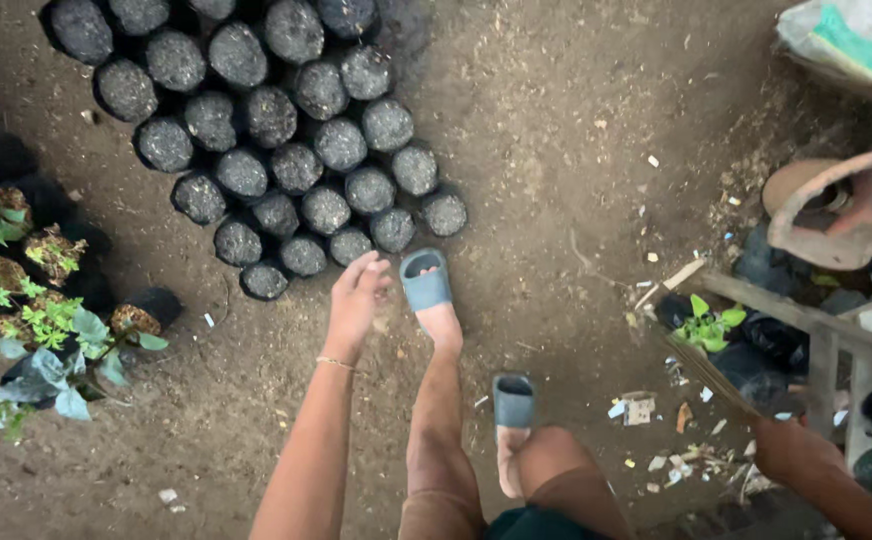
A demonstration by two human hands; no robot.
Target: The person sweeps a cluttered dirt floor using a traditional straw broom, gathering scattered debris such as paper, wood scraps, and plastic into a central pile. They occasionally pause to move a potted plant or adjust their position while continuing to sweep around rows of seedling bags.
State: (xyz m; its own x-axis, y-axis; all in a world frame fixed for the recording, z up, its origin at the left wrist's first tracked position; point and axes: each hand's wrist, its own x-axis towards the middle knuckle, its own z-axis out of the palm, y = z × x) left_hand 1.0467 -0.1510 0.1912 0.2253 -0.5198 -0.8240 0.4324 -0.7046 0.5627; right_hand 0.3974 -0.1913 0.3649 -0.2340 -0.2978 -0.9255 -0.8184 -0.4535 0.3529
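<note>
— Where are the hands now?

— The left hand [356, 300] hangs over the earth floor [556, 150], fingers loosely spread and holding nothing. It is just beside the nearest soil-filled black bags [296, 150], which stand packed together in rows. The right hand [786, 445] is low at the right, near a wooden frame [806, 320]; if it is closed or not, I cannot tell, because the fingers are hidden.

— How would such a bag handle, in your opinion?

— I judge it rather heavy for its size, since it is full of soil to the top. The wall looks like thin soft plastic, so it will bend, and it may tear if one pulls only the rim.

— So where to take it?

— Around the body, with the fingers low on the side, or with support under the bottom. Keep it upright, otherwise the loose soil spills. The bags touch each other, so the outer one near the grey sandal [426, 280] is the easiest to reach.
</note>
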